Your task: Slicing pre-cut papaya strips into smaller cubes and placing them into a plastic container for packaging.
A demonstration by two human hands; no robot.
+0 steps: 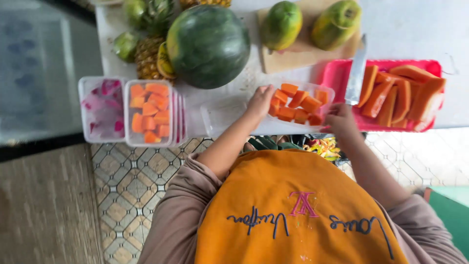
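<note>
Left hand (pixel 260 100) fingers curl onto the near edge of a clear tub (pixel 298 105) of orange papaya chunks (pixel 296 103) at the counter's front. Right hand (pixel 340 117) grips a knife (pixel 356 71) — blade over the pink tray (pixel 337 78) of papaya slices (pixel 403 93). Beyond — a watermelon (pixel 207 46).

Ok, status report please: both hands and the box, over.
Left hand on rim of clear plastic box of orange papaya cubes, grip unclear. Right hand gripping steel knife, blade over pink plastic tray of papaya slices.

Watermelon (pixel 208 45) blocks far side; bare counter (pixel 220 115) between tubs
</note>
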